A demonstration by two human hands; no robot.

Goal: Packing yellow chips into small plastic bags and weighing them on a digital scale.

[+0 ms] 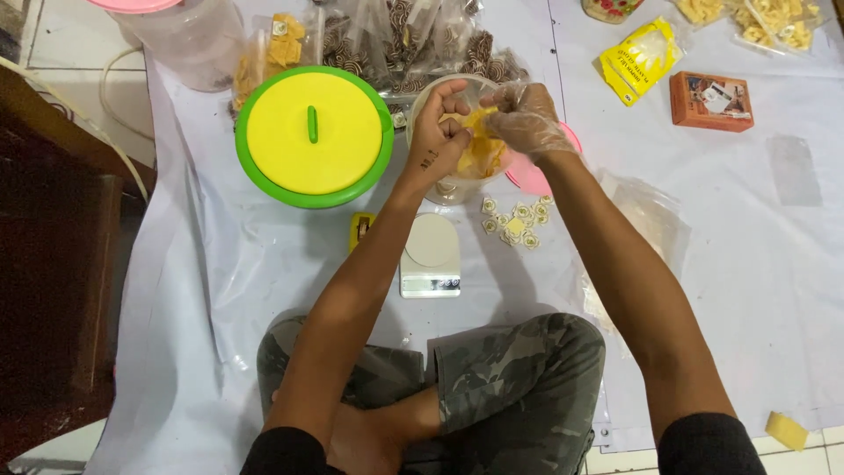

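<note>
My right grip (526,119) is in a thin clear plastic glove, crinkly and glossy; left grip (437,132) bare. The jar (457,92) they're in: clear smooth plastic. Big tub lid (314,134): glossy yellow/green plastic. Scale (430,255): smooth white plastic, matt top. Floor sheet (756,264): white, matt, wrinkled. Box (711,101) near far right edge: matt cardboard. Trousers (519,369): camo cloth.
</note>
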